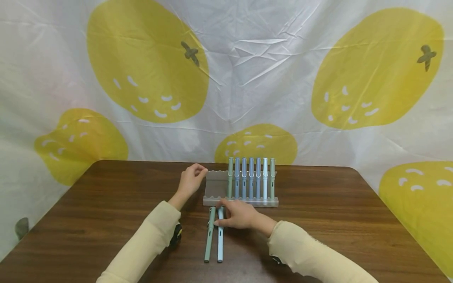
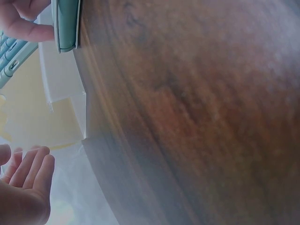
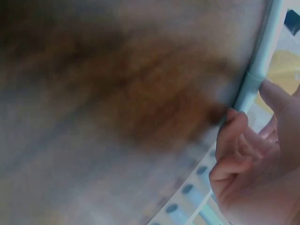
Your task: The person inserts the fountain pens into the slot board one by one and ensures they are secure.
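Note:
My right hand [image 1: 240,214] reaches over the capped end of a light blue pen [image 1: 220,247] lying on the table and pinches it between thumb and fingers. In the right wrist view, thumb and a curled finger sit on either side of this pen [image 3: 253,82]. Close on its left lies a green pen [image 1: 209,245], its clip turned to the left. My left hand [image 1: 191,181] is at the left end of a clear pen rack [image 1: 216,185], fingertips right at its upper corner. The left wrist view shows those fingers [image 2: 35,168] nearly straight.
Several capped pens [image 1: 251,179], blue, pale blue and green, stand leaning side by side in the rack's middle and right slots. The rack's front ledge [image 1: 240,202] is just beyond the two lying pens. A lemon-print cloth [image 1: 262,98] hangs behind the brown wooden table [image 1: 318,212].

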Motion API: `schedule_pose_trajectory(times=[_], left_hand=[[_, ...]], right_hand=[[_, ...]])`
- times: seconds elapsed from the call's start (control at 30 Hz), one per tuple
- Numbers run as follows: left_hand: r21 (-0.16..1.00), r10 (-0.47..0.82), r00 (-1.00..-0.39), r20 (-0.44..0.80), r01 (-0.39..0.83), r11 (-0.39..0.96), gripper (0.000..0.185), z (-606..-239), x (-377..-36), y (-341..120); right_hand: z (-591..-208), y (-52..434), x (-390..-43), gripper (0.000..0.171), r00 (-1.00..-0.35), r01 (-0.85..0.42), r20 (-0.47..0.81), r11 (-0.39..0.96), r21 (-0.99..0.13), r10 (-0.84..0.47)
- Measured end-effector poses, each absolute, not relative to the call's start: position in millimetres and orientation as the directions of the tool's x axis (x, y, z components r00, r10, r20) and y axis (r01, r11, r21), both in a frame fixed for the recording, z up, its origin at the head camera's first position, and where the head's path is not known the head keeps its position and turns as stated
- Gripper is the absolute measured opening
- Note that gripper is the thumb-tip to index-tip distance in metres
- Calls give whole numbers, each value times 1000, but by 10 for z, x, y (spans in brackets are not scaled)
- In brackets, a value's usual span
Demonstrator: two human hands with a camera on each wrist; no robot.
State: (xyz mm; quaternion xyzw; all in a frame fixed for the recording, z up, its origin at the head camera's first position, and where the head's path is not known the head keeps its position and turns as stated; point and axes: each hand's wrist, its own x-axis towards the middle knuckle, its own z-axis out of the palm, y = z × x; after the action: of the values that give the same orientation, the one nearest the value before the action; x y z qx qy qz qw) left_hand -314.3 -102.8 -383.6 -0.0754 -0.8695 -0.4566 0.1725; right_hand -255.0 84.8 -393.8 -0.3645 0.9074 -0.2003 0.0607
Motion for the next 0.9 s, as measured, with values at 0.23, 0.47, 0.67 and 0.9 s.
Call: schedule_pose_trajectory(times=[0.23, 0.47, 0.67, 0.9], left_hand=[[772, -26, -932, 362, 284, 569, 20, -3825, -3134, -1027], [767, -30, -928, 371, 288, 573, 18, -3814, -3123, -1018], [772, -30, -933, 359, 279, 571, 19, -3811, -3110, -1021], [765, -27, -926, 376, 294, 573, 19, -3815, -3121, -1020]], right_hand=[[-3901, 914, -2578, 47, -697, -651, -5, 635, -415, -717], [-3886, 902, -2576, 47, -728, -597, -47, 667, -446, -684], [-3903, 875, -2556, 39, -764, -569, -34, 699, -434, -644], [-3924, 900, -2551, 32, -767, -579, 26, 673, -460, -642]])
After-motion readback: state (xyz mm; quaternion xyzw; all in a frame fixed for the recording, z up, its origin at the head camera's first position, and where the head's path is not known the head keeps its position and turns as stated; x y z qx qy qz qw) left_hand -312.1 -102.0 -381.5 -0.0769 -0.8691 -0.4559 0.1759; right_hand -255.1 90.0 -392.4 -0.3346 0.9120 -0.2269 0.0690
